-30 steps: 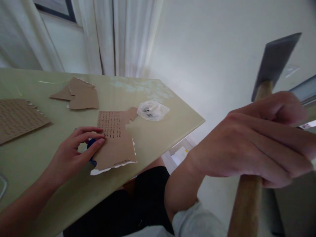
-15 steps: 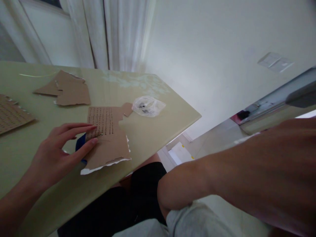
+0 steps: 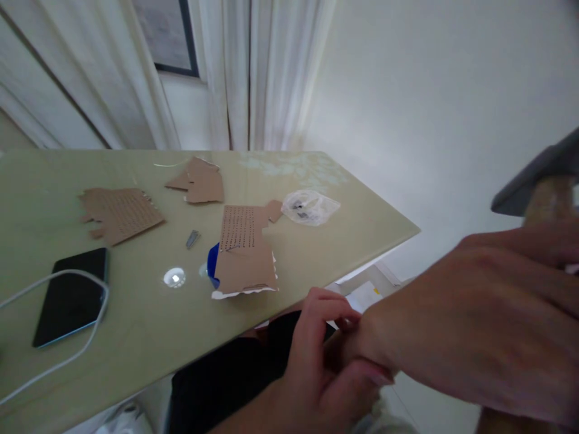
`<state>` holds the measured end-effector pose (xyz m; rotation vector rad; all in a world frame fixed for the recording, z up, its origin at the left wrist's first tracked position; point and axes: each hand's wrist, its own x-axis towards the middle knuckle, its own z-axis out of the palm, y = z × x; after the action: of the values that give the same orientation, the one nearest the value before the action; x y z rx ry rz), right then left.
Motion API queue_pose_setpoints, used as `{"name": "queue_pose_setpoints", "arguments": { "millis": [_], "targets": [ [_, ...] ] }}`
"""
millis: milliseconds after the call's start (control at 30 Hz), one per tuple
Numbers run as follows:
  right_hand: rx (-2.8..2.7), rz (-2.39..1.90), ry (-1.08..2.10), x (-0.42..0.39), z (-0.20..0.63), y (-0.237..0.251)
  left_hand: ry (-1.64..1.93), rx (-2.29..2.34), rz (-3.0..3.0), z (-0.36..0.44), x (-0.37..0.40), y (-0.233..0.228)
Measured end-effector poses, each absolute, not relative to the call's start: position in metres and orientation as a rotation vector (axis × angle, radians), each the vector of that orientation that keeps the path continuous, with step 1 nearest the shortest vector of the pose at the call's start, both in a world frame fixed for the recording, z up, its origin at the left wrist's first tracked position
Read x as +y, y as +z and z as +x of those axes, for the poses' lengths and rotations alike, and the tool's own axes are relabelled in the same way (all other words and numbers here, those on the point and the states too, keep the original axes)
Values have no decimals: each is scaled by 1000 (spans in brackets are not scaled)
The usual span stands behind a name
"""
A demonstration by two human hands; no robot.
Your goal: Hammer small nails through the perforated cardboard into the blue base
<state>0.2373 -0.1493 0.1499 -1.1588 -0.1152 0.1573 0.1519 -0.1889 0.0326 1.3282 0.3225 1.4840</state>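
Note:
My left hand (image 3: 328,361) has its fingers wrapped round my right wrist, in front of the table's near edge. Close to the camera, my right hand (image 3: 488,319) shows its back; its fingers run toward the right border and are mostly cut off. On the table lies a torn piece of brown cardboard (image 3: 246,265) with rows of small dark holes. A thin dark pin-like piece (image 3: 233,248) rests at the lowest row. From under the cardboard's left side a blue object (image 3: 212,262) sticks out, its kind hidden.
A clear plastic bag (image 3: 316,209) with small dark items lies beyond the cardboard. Other cardboard scraps (image 3: 205,185) and a punched piece (image 3: 122,214) lie farther left. A small metal clip-like item (image 3: 192,239), a black tablet or phone (image 3: 72,295) and a white cable (image 3: 90,343) are also there.
My left hand has left the punched cardboard and moved right, closing round my right wrist. The view has swung left, bringing the dark device and cable into sight.

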Motion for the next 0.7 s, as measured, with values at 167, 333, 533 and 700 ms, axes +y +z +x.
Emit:
{"name": "queue_pose_setpoints", "arguments": {
  "millis": [167,333,533,700],
  "targets": [
    [-181,-1096,-167,-132,216,167,1595,280,1289,171,-195,17],
    [-34,-1137,-244,-121,217,159,1812,279,1235,181,-193,17],
    [56,-1187,-189,-124,214,141,1631,339,1234,187,-190,-3],
    [-153,-1135,21,-129,212,131,1724,484,1289,186,-194,8]
  ]
}}
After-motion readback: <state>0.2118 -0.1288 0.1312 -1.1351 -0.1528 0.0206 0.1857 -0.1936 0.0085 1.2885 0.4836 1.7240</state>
